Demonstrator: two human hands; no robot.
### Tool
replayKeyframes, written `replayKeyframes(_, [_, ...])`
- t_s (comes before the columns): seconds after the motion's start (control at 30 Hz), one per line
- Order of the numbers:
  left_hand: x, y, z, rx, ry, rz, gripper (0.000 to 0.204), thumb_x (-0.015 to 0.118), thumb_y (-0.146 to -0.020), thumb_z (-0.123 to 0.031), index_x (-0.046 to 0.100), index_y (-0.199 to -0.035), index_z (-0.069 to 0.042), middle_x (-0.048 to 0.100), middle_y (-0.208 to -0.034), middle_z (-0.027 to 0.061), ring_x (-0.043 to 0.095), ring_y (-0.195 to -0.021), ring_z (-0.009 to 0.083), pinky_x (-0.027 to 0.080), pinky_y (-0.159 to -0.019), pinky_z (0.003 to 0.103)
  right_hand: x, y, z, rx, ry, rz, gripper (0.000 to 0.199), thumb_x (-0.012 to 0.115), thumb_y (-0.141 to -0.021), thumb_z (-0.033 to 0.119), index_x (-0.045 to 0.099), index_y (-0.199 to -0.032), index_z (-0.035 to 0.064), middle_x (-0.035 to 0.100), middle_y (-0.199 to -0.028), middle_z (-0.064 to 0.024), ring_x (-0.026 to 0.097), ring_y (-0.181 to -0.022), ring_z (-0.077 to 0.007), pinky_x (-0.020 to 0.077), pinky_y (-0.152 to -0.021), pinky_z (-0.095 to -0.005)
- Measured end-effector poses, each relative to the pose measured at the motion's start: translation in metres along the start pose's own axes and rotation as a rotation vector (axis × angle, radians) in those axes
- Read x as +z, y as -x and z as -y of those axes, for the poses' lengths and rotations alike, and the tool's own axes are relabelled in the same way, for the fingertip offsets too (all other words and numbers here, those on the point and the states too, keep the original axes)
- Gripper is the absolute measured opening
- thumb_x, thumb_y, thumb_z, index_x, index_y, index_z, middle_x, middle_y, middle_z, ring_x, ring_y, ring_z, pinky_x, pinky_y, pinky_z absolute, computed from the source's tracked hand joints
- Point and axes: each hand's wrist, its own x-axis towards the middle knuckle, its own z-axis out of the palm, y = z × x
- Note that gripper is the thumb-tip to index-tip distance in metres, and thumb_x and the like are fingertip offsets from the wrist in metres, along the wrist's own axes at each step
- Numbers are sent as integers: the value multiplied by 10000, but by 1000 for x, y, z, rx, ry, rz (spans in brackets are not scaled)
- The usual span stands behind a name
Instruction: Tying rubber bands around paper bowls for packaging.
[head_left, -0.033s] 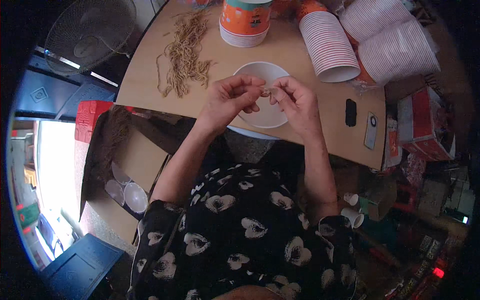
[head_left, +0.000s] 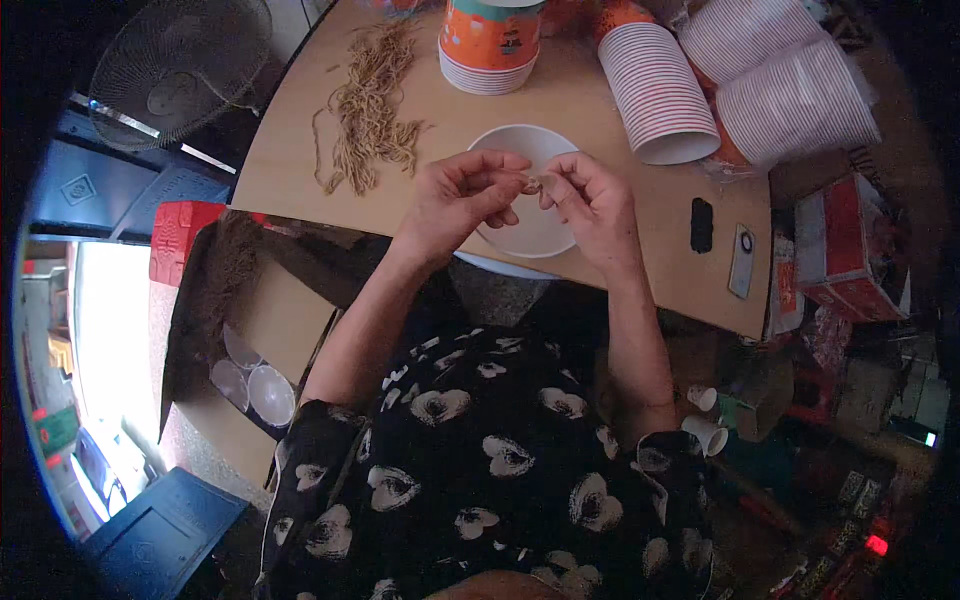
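Observation:
My left hand point(head_left: 462, 195) and my right hand point(head_left: 590, 200) meet fingertip to fingertip above a white round bowl point(head_left: 530, 238) at the near edge of a wooden table point(head_left: 600, 300). Between the pinched fingers of both hands is a small tan strand piece point(head_left: 533, 184). To the left on the table lies a loose pile of thin tan strands point(head_left: 370, 110), apart from the hands.
A stack of orange paper cups point(head_left: 490, 40) stands behind the bowl. Sleeves of striped cups point(head_left: 655, 95) lie at the back right. A small black object point(head_left: 701, 225) and a grey tag point(head_left: 741, 260) lie right of my hands. An open cardboard box with clear lids point(head_left: 270, 392) sits lower left, a fan point(head_left: 180, 70) upper left.

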Motion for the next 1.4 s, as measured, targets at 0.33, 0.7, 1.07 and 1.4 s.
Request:
replayKeyframes(0.33, [2,-1,-4,0,10,46,438,597,-908,-5,531,-1340,-18,726,-989,56,617,-648,66,492,-599,193,1,-5,-11,-51,-25,-71,137,544,-990,124,566,-965,-9,567,-726,-5,545,-671,-74,463,-640,-236])
replayKeyframes(0.7, [1,-14,-22,36,-296,113,381,680,-883,-119,629,-1252,-41,731,-944,27,540,-642,30,431,-563,202,-8,-2,5,-77,-58,-24,169,611,-931,85,583,-1066,-13,595,-773,-13,547,-704,-52,463,-641,-232])
replayKeyframes(1.07, [-7,-21,-24,293,-872,85,179,727,-817,-145,727,-961,-39,719,-854,92,653,-683,150,533,-652,303,-22,0,-12,-24,318,38,140,677,-898,114,615,-925,-9,596,-770,-9,547,-688,-79,463,-604,-264])
replayKeyframes(1.4, [-64,-17,-2,702,-1139,151,115,705,-813,-103,662,-919,-93,681,-942,36,593,-1101,293,461,-908,449,-66,17,-43,-6,-797,-181,85,586,-954,142,586,-952,56,541,-758,-43,443,-623,-92,334,-552,-230])
